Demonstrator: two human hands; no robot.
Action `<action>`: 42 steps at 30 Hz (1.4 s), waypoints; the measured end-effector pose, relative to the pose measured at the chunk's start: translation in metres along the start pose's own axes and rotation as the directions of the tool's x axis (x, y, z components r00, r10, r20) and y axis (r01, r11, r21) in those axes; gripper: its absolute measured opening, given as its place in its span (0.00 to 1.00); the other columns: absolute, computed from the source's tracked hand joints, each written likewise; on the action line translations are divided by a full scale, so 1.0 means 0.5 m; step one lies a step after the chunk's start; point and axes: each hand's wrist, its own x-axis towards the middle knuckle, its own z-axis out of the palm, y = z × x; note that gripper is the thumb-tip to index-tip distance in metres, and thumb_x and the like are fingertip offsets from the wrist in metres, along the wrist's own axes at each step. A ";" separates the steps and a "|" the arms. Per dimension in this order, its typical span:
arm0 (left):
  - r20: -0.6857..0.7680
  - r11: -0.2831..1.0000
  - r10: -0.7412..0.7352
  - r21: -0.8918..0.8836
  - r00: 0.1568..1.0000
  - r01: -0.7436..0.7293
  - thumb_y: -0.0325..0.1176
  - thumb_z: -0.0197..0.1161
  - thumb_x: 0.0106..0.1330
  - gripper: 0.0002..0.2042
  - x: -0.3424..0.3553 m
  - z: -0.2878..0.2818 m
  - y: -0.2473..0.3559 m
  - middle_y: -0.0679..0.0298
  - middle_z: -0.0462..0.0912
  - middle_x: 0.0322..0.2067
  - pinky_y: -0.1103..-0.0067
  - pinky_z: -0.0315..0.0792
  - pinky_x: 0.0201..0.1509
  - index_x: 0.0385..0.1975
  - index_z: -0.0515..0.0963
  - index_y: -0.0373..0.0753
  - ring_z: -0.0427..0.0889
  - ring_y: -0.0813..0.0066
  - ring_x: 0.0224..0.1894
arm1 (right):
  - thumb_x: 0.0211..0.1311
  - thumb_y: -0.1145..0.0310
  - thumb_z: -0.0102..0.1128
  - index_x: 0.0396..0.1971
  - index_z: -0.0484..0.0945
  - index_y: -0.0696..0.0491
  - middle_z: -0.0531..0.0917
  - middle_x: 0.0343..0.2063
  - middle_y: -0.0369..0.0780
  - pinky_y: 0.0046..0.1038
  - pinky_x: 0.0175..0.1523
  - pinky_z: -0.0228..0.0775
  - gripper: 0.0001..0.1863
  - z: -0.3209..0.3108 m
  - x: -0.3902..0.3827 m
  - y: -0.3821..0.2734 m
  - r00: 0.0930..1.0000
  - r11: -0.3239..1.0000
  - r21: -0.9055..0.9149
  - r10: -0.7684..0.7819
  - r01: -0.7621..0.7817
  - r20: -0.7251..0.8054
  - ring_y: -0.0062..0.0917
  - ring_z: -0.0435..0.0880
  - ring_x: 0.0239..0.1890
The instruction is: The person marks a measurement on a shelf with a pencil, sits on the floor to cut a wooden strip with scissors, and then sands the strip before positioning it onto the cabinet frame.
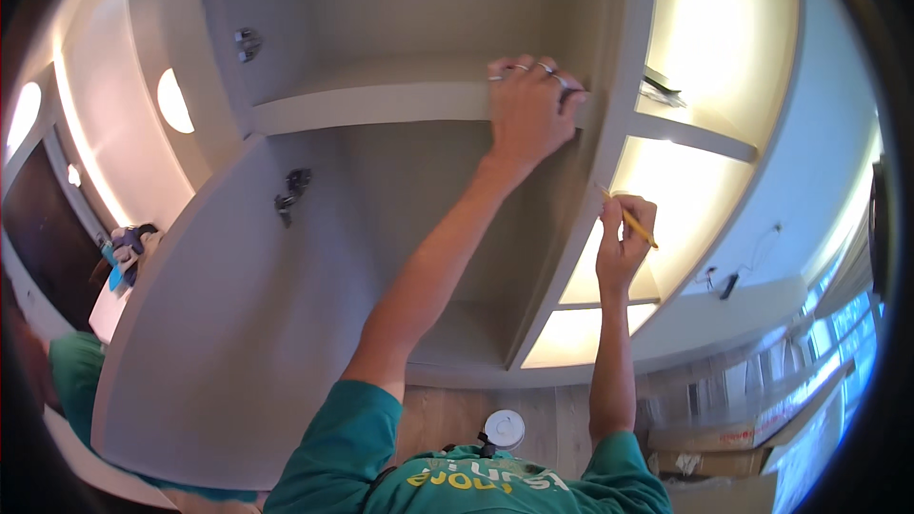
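My left hand reaches up to the front edge of the grey cabinet shelf, close to the right side panel. Its fingers, with rings on them, are curled; whatever they hold, if anything, is hidden. In my right hand is a yellow pencil, pinched between thumb and fingers. The pencil's upper end points at the upright divider between the cabinet and the lit shelves; whether it touches cannot be made out.
An open cabinet door swings out at lower left, with a metal hinge near its top. Lit niches line the right side, one with a small dark item. A white round object lies on the wooden floor; cardboard boxes stand lower right.
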 end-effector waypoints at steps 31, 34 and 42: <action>-0.082 0.998 0.059 0.023 0.995 -0.057 0.36 0.70 0.55 0.02 -0.004 0.012 -0.009 0.72 0.81 0.29 0.68 0.61 0.55 0.24 0.85 0.49 0.77 0.72 0.38 | 0.63 0.75 0.63 0.35 0.74 0.56 0.82 0.30 0.41 0.28 0.35 0.75 0.06 0.091 0.216 -0.002 0.936 0.928 -0.133 -0.336 0.348 0.106 0.32 0.83 0.30; -0.088 0.998 0.058 0.021 0.994 -0.056 0.36 0.70 0.55 0.02 -0.005 0.012 -0.011 0.73 0.81 0.29 0.68 0.61 0.55 0.24 0.85 0.50 0.77 0.73 0.38 | 0.63 0.76 0.64 0.34 0.74 0.56 0.82 0.30 0.40 0.28 0.35 0.75 0.06 0.096 0.214 0.000 0.939 0.928 -0.153 -0.327 0.340 0.102 0.31 0.83 0.30; -0.104 0.998 0.063 0.005 0.993 -0.062 0.35 0.70 0.56 0.02 -0.004 0.014 -0.010 0.73 0.80 0.27 0.69 0.61 0.54 0.23 0.85 0.50 0.77 0.73 0.37 | 0.61 0.77 0.65 0.33 0.74 0.56 0.81 0.29 0.40 0.28 0.34 0.74 0.07 0.098 0.214 0.001 0.939 0.925 -0.167 -0.330 0.342 0.098 0.30 0.82 0.29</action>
